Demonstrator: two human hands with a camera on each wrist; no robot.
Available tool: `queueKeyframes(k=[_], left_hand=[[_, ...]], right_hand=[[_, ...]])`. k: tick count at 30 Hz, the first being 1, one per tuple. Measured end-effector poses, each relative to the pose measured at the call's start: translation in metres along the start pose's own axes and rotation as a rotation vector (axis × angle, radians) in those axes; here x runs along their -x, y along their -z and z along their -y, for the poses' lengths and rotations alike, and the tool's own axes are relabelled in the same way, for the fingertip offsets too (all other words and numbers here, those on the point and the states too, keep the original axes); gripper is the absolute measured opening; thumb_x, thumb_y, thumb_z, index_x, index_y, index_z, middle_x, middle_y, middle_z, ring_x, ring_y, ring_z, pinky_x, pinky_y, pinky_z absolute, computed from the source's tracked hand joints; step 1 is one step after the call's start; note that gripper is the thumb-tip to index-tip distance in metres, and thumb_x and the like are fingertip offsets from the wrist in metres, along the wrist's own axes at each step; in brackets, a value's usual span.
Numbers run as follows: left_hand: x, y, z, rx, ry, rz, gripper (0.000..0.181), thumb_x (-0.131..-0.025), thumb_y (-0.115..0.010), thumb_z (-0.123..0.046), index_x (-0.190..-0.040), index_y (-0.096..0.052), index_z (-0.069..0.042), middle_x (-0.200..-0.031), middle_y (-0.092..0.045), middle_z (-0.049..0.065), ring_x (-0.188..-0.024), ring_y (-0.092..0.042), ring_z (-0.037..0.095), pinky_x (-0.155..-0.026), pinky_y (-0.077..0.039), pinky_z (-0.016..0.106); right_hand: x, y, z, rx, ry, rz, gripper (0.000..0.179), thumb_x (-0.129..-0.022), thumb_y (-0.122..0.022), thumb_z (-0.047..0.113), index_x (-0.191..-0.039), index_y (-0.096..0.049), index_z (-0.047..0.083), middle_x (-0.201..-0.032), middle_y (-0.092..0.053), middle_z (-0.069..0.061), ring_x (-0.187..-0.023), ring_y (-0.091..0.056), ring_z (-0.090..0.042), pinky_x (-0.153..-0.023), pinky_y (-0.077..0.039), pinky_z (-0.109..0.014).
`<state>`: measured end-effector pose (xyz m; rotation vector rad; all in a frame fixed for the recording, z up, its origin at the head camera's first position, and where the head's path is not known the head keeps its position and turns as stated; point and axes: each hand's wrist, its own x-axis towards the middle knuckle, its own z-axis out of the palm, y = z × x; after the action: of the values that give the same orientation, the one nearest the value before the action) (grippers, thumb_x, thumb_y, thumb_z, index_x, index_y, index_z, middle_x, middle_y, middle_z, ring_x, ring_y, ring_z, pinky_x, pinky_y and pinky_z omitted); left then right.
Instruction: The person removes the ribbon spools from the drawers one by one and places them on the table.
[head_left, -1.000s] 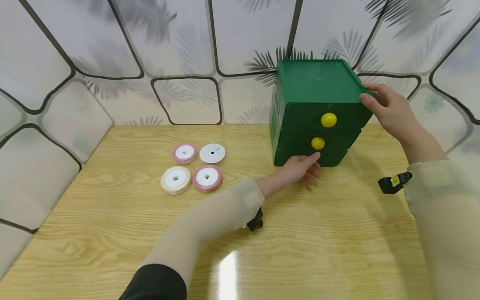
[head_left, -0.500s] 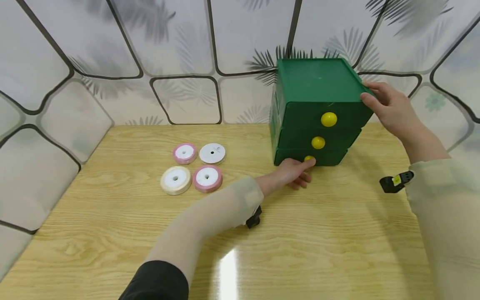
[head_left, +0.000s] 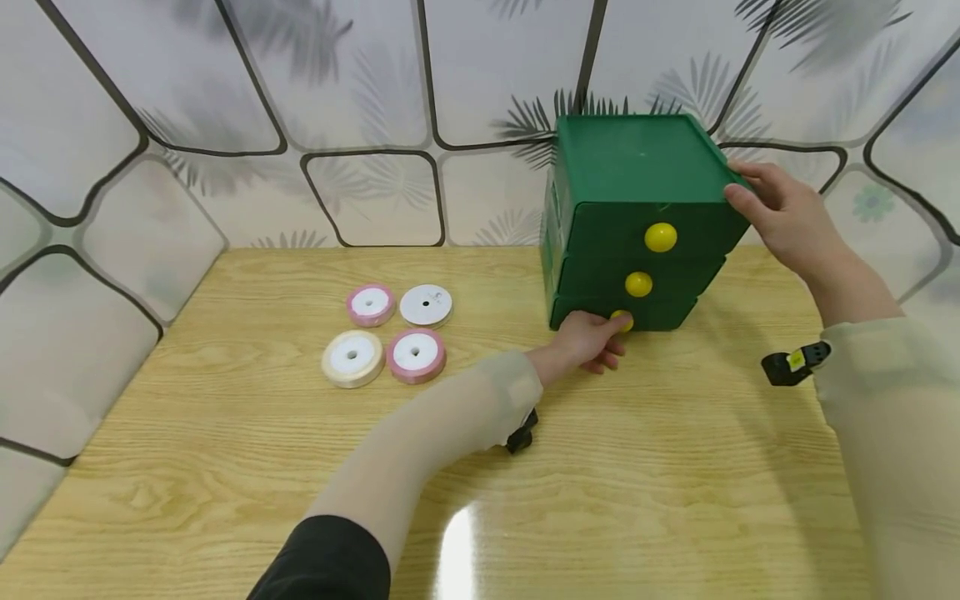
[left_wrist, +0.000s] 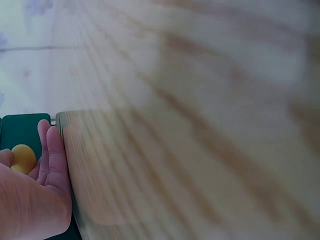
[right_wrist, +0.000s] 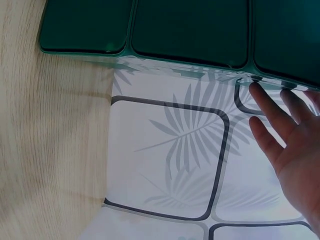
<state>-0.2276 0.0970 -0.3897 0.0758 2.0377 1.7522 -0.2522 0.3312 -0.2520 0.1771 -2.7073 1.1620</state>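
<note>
A green cabinet with three drawers [head_left: 637, 167] stands against the wall at the right of the head view, each drawer bearing a round yellow knob. My left hand [head_left: 588, 340] is at the lowest drawer and pinches its knob [head_left: 626, 323], thumb on it from the front. In the left wrist view that knob [left_wrist: 23, 157] sits between the thumb and the fingers, with the outer fingers stretched out. My right hand [head_left: 787, 218] rests on the cabinet's top right edge. Its fingers [right_wrist: 272, 112] look straight and spread along the side in the right wrist view. All drawers look closed.
Several ribbon spools lie flat on the wooden table [head_left: 225, 467], left of the cabinet: a cream one [head_left: 352, 360], two pink ones, the nearer pink spool [head_left: 416, 356] among them, and a white one [head_left: 426, 306]. A patterned wall covering [head_left: 367, 200] rises behind.
My left hand has moved down from below the middle knob to the lowest knob, and its thumb has come onto that knob. My right hand stays on the cabinet edge.
</note>
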Motion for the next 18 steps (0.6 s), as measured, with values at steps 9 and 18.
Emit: queueKeyframes(k=[9,18], left_hand=[[0.008,0.0,0.001,-0.011,-0.029,0.005,0.044,-0.096,-0.062,-0.037,-0.091,-0.074,0.005,-0.084,-0.072,0.015,-0.054,-0.062,0.017,-0.048,-0.05,0.024],[0.027,-0.004,0.007,0.048,0.004,0.036,0.042,-0.094,-0.065,-0.038,-0.091,-0.075,0.004,-0.083,-0.072,0.015,-0.054,-0.064,0.016,-0.049,-0.051,0.023]], right_hand=[[0.001,0.001,0.001,0.002,0.002,0.015,0.055,-0.102,-0.043,0.043,-0.153,-0.031,0.027,-0.156,-0.026,-0.018,-0.14,-0.026,-0.038,-0.111,-0.019,-0.056],[0.001,0.001,0.002,-0.001,-0.004,0.014,0.055,-0.102,-0.043,0.043,-0.154,-0.031,0.027,-0.156,-0.025,-0.017,-0.14,-0.025,-0.036,-0.112,-0.018,-0.055]])
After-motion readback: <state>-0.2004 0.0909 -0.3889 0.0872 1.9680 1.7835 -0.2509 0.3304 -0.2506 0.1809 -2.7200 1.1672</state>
